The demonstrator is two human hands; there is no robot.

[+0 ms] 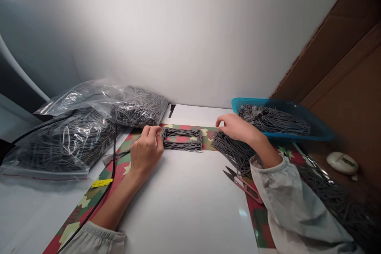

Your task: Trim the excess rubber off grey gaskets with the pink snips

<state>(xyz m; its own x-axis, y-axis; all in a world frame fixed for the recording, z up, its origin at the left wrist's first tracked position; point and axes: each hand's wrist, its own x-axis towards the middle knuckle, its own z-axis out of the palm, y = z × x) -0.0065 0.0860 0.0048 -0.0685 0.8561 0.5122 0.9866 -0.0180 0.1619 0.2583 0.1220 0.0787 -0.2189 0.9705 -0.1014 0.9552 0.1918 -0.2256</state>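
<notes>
Grey cord-like pieces form a rectangular frame [198, 143] on the camouflage-patterned strip at the middle. At its left end is my left hand [146, 147], fingers pinched together; whatever they hold is too small to name. My right hand [235, 127] hovers at the upper edge of a loose pile of grey pieces [233, 151], its thumb and fingers curved and apart, with nothing seen between them. Red-handled snips [242, 182] lie below that pile, beside my right sleeve.
Clear plastic bags full of grey pieces [80, 139] lie at the left, near a black cable with a yellow tag [102, 183]. A blue basket [321, 133] holds more pieces at the right. Beyond it are a white mouse-like object [342, 162] and a cardboard wall [339, 63].
</notes>
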